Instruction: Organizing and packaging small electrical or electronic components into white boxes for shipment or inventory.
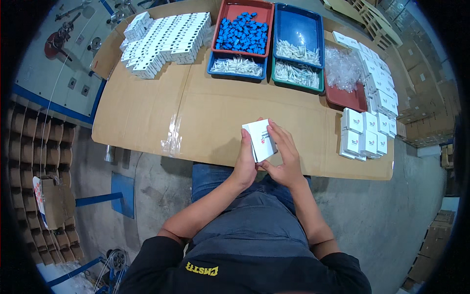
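Between both hands, over the near edge of the cardboard-covered table, is a small white box with printing on its face. My left hand grips its left side, thumb along the edge. Fingers of my right hand wrap the right side and the lower corner, with the thumb underneath. The box is tilted, and a dark gap runs along its left edge; whether the lid is fully seated I cannot tell. Both hands are closed on it.
Far left stand rows of white boxes. At the back are a red tray of blue pieces and blue and green trays of white sticks. A red tray with clear plastic bags and stacked white boxes occupy the right.
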`<state>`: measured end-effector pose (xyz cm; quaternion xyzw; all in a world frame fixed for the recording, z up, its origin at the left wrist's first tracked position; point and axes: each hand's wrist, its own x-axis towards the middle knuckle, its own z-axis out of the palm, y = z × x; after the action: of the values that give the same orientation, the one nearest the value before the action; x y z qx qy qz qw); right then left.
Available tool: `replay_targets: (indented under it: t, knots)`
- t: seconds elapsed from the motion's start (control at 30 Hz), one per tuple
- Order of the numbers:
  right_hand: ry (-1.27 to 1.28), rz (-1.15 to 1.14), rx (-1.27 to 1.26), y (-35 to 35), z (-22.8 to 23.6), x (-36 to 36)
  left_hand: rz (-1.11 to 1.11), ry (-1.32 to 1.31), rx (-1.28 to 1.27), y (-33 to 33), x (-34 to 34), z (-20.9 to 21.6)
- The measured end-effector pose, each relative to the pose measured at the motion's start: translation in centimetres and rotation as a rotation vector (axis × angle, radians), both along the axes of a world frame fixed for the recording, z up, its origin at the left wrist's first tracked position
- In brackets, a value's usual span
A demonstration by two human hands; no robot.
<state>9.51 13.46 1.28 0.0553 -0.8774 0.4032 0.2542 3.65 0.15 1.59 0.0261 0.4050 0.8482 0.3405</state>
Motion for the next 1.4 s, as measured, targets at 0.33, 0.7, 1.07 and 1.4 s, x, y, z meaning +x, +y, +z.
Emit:
replay_targets:
  t: [0.33, 0.7, 1.07, 1.4]
  knots:
    - [-0.063, 0.021, -0.155, 0.4, -0.3, -0.3, -0.084, 0.064, 0.015, -0.2, -1.6, 0.4]
    - [-0.247, 0.187, -0.794, 1.1, 0.5, 0.6, -0.060, 0.745, -0.067, -0.8, -2.4, -1.2]
    - [-0.213, 0.115, -0.699, 2.0, 1.4, 0.6, -0.032, 0.811, -0.091, -0.4, -1.9, -2.3]
    - [-0.053, 0.038, -0.066, 0.8, 0.6, -0.3, -0.314, -0.248, -0.141, 0.0, -1.2, 0.5]
